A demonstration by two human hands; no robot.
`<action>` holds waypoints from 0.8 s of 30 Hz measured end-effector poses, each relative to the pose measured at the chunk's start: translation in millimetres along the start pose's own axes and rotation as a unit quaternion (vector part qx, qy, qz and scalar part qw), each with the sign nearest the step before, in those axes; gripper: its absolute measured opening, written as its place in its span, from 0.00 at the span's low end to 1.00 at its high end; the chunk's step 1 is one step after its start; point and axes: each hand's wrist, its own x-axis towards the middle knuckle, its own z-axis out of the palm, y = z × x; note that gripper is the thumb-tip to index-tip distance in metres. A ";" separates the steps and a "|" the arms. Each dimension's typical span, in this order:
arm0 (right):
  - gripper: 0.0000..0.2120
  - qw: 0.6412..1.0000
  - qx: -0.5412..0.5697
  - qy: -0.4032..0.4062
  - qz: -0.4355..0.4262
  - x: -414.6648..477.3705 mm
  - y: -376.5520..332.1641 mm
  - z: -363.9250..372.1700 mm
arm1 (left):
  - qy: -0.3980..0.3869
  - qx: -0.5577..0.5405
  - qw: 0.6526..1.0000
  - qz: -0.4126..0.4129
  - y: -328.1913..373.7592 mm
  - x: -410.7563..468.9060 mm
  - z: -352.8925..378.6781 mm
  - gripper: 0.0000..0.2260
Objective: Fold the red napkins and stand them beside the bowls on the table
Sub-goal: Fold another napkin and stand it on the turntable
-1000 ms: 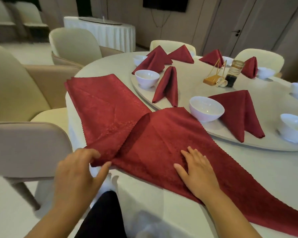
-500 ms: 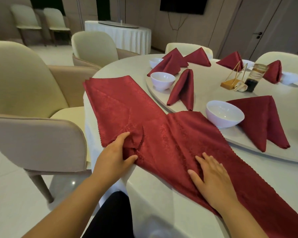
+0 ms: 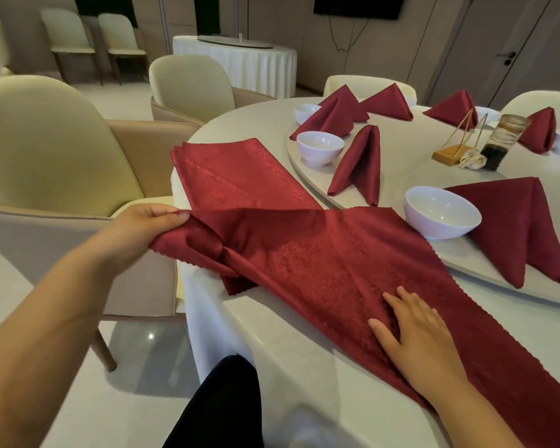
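A large red napkin (image 3: 330, 263) lies across the near edge of the round table (image 3: 320, 360). My left hand (image 3: 143, 227) pinches its left corner and holds it lifted off the table edge. My right hand (image 3: 417, 334) presses flat on the napkin's lower right part. Under it a stack of flat red napkins (image 3: 230, 173) stretches toward the far left. On the turntable (image 3: 411, 166) folded napkins stand beside white bowls: one (image 3: 359, 166) by a bowl (image 3: 320, 147), another (image 3: 521, 227) by the nearest bowl (image 3: 440, 211).
Beige chairs (image 3: 46, 140) stand close at the table's left side. A gold stand (image 3: 453, 147) and a dark glass jar (image 3: 501, 143) sit mid-turntable. More folded napkins (image 3: 388, 101) ring the far side. My dark-clad knee (image 3: 227, 405) is under the table edge.
My left hand has lifted the napkin's left corner off the table and drawn it up and left. My right hand stays pressed on the napkin. The view shifted left.
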 end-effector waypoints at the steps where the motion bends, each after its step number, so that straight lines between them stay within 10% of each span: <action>1: 0.26 1.000 0.002 0.000 0.000 0.1 0.0 0.0 | -0.004 0.013 1.000 -0.020 0.5 6.2 -10.3 0.22; 15: 0.26 1.000 0.013 0.007 0.000 -0.2 -0.4 0.4 | 0.007 -0.015 0.972 -0.232 -23.2 14.8 -53.3 0.09; 24: 0.27 1.000 -0.006 0.014 -0.013 0.2 -0.4 2.1 | 0.191 -0.232 0.929 -0.217 -57.0 8.0 -13.1 0.10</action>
